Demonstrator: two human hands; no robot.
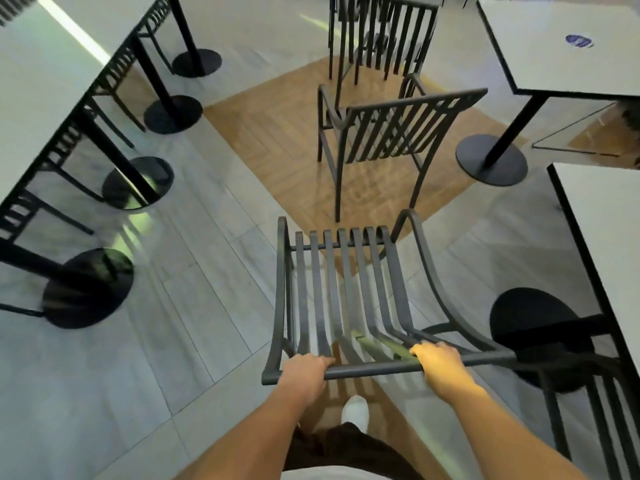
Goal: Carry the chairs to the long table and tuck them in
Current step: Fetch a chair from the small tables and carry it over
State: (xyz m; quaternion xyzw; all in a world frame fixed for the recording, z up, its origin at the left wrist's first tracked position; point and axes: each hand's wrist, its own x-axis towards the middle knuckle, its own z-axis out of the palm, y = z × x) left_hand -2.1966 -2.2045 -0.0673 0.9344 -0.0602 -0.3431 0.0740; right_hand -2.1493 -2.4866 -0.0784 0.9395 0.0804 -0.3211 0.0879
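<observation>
Both hands grip the top rail of one dark grey slatted metal armchair [346, 296], directly in front of the person: left hand [304, 370] curled over the rail near its left end, right hand [438, 363] curled over it right of the middle. Whether this chair's legs touch the floor cannot be told. Two more slatted metal chairs stand ahead on the wood-pattern floor patch [263, 133]: a nearer chair [391, 133] and a farther chair [381, 32]. Long white desk [41, 81] runs along the left, four round black pedestal bases under it, chairs tucked in, blurred. Two white desks on the right: upper right desk [554, 46], lower right desk [606, 230]. One white shoe [355, 410] below the held chair.
</observation>
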